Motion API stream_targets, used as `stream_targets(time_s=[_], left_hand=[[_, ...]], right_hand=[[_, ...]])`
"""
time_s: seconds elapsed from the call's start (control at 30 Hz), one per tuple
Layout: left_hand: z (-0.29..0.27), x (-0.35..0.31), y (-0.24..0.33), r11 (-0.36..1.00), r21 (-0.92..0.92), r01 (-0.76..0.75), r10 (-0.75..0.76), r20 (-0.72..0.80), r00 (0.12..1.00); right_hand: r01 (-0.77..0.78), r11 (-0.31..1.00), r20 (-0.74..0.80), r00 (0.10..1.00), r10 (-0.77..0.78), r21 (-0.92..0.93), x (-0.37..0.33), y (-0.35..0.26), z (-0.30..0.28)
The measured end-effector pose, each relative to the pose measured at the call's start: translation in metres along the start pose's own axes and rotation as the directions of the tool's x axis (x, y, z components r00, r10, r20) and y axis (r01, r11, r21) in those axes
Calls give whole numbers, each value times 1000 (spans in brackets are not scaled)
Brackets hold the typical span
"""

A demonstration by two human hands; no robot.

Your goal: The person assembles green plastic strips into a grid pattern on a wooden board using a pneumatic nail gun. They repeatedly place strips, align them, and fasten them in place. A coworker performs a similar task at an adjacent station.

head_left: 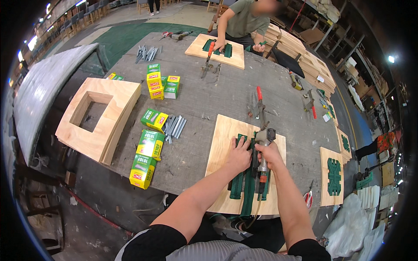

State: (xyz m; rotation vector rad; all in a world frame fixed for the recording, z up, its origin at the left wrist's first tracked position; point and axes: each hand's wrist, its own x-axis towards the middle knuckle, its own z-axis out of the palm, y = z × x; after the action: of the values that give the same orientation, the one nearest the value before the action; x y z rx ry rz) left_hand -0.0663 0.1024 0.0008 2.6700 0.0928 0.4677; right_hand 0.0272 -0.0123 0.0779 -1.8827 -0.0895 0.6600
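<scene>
A pneumatic staple gun (264, 137) is gripped in my right hand (271, 155), over a square plywood frame (217, 148) at the table's near edge. Green elastic webbing (247, 195) runs across the frame's opening, and one length hangs past the near edge. My left hand (240, 155) lies on the webbing just left of the gun, its fingers stretched out. The gun's nose and the spot under it are partly hidden by my hands. Beyond the frame, a clamp with a red handle (259, 94) is at the table.
Yellow-green staple boxes (150, 143) and loose staple strips (175, 126) lie to the left, beside stacked plywood frames (72, 108). Across the table (196, 93) a co-worker (246, 21) handles another webbed frame (235, 58). A finished-looking webbed panel (324, 174) and scissors (308, 199) lie right.
</scene>
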Motion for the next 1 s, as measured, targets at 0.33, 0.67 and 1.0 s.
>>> stream_targets(time_s=[0.33, 0.67, 1.0], left_hand=[[2, -3, -1, 998, -56, -15, 12, -54, 998], [3, -1, 1, 999, -45, -11, 9, -39, 999], [2, -1, 4, 999, -43, -7, 6, -16, 1000]], right_hand=[[-35, 999, 38, 999, 36, -24, -5, -2, 0], [-71, 996, -32, 997, 70, -54, -8, 2, -7], [-75, 996, -50, 996, 73, -51, -6, 3, -21]])
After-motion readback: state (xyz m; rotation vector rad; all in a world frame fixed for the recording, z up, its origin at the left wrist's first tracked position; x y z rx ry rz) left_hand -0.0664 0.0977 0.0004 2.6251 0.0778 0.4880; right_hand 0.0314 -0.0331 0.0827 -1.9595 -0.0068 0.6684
